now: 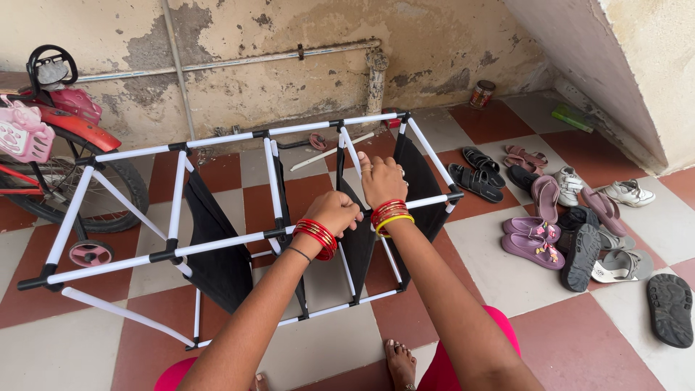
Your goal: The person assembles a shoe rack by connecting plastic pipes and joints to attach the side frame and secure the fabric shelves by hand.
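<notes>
Head view looks down on both hands working at a rack (217, 246) of white tubes with black joints and black cloth panels (217, 253), standing on a floor (507, 275) of red and pale tiles. The left hand (334, 212) is curled shut over the near top rail, fingers (355, 215) wrapped round the tube just beside a black joint; red bangles (316, 237) sit on that wrist. The right hand (382, 179) lies just beyond it, fingers (369, 168) bent down over the top of a black panel between two cross tubes. Whether they actually pinch the cloth or only press on it I cannot tell. Red and yellow bangles ring that wrist.

Well to the right of the fingers lies a scatter of sandals and shoes (572, 224), purple, black, pink and white. Far to the left of the fingers stands a small red bicycle (65, 145) with a training wheel, its rear close to the rack's end. Beyond the fingers a stained wall (289, 80) carries grey pipes, and a small tin (481, 93) stands at its foot. Below the hands, a bare foot (399, 362) rests on the tiles.
</notes>
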